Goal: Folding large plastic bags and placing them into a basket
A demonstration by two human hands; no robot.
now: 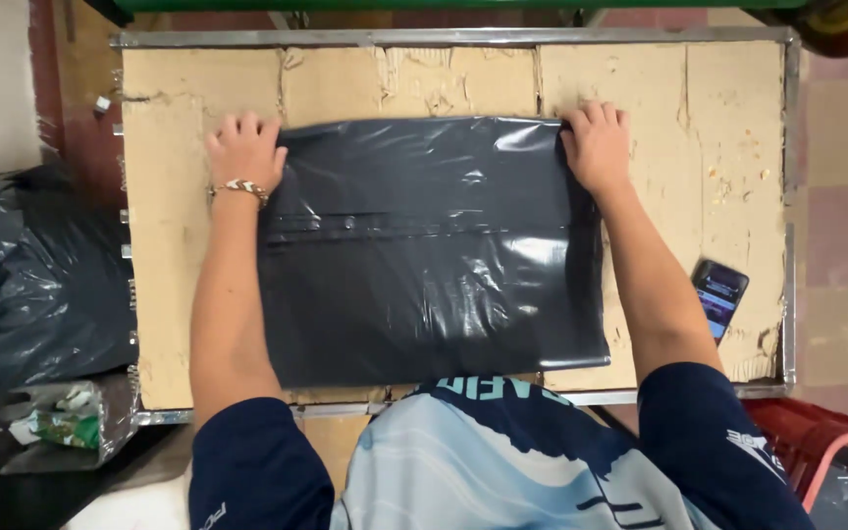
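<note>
On the cardboard-covered work table (728, 128), a flat black plastic bag (424, 255) lies spread across the middle, its near edge running close to the table's near edge and its far edge reaching about two thirds of the way toward the far edge. A faint crease crosses the bag from side to side, roughly a third of the way down from its far edge. The left hand (244, 149) rests at the bag's far left corner, fingers spread and flat, pressing the plastic down rather than gripping it; a woven bracelet (241, 187) circles that wrist. The right hand (598, 145) sits at the bag's far right corner in the same way, palm down, fingers extended onto the cardboard just past the bag's edge, nothing grasped. Both forearms run along the bag's left and right sides.

Near the table's right edge, toward the near right corner, a dark phone (718, 294) lies on the cardboard with its screen lit, well apart from the bag. A metal frame (790, 196) borders the table. Off the table's left edge, a heap of crumpled black plastic (22, 285) sits beside it, and a red crate (817, 442) shows past the near right corner.
</note>
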